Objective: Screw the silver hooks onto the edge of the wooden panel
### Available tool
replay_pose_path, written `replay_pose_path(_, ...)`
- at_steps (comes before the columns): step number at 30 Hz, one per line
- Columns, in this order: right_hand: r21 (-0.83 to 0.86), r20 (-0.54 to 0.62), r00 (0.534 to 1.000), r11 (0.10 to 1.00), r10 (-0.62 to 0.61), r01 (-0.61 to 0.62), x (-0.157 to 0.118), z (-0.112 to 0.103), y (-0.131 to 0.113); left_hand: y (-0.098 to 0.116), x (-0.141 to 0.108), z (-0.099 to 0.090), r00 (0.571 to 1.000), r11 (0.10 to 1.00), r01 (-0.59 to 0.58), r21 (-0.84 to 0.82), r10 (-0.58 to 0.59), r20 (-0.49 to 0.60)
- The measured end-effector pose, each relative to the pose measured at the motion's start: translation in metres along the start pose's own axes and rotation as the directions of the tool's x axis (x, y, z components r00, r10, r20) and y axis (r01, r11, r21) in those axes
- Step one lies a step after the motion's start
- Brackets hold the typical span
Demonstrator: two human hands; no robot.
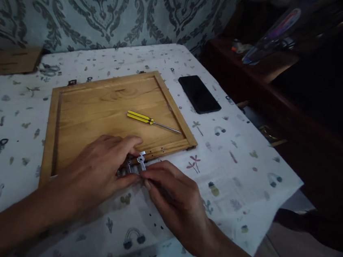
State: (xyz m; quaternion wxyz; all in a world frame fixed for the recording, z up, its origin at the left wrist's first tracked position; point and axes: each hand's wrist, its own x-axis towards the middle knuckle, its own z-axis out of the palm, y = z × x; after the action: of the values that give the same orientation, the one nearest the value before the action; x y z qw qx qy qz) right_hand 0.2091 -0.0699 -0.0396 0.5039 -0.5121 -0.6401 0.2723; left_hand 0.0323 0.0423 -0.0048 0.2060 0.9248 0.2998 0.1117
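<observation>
Board [11, 61] lies at the upper left. Left of centre, a wooden panel [99, 110] rests on the counter [241, 164]. The left hand [102, 164] curves beside a metal piece [141, 159], its grip unclear; a screwdriver [140, 117] lies mid-panel. Lower centre, the right hand [175, 196] pinches that piece; upper right, a phone [199, 93].

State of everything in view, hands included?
Wooden panel, flat on the tablecloth.
Screwdriver, lying unheld on the panel.
Phone, lying flat, screen dark.
Metal piece, pinched in the right hand, by the panel's near edge.
Right hand, grip closed.
Left hand, beside the metal piece; whether it holds anything is unclear.
</observation>
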Motion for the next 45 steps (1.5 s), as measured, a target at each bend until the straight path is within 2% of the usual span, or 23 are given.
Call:
replay_pose_path(4, -0.057, -0.009, 1.000, 0.998, -0.022, 0.021, -0.003, 0.000, -0.003, 0.004, -0.003, 0.002, 0.999, 0.997, 0.003, 0.080, 0.001, -0.038)
replay_pose_path(14, -0.063, 0.026, 0.998, 0.996, -0.060, 0.061, -0.005, 0.001, -0.002, 0.022, -0.001, 0.002, 0.998, 0.984, 0.024, 0.177, -0.014, -0.056)
replay_pose_path(18, -0.056, 0.025, 0.998, 0.997, -0.060, 0.061, -0.005, 0.000, -0.005, 0.023, -0.002, 0.006, 0.998, 0.984, 0.021, 0.178, -0.010, -0.061)
replay_pose_path(28, -0.104, 0.115, 0.990, 0.991, -0.076, 0.088, -0.007, -0.001, -0.004, 0.027, -0.006, 0.009, 0.994, 0.984, 0.086, 0.159, -0.074, -0.082)
replay_pose_path(38, -0.167, 0.115, 0.993, 0.985, -0.022, 0.041, -0.012, 0.000, -0.003, 0.030, -0.007, 0.008, 0.973, 0.970, 0.223, 0.098, -0.216, -0.076)
replay_pose_path(45, -0.161, 0.132, 0.991, 0.986, -0.012, 0.033, -0.012, 0.001, -0.002, 0.030, -0.006, 0.008, 0.973, 0.970, 0.222, 0.096, -0.214, -0.092)
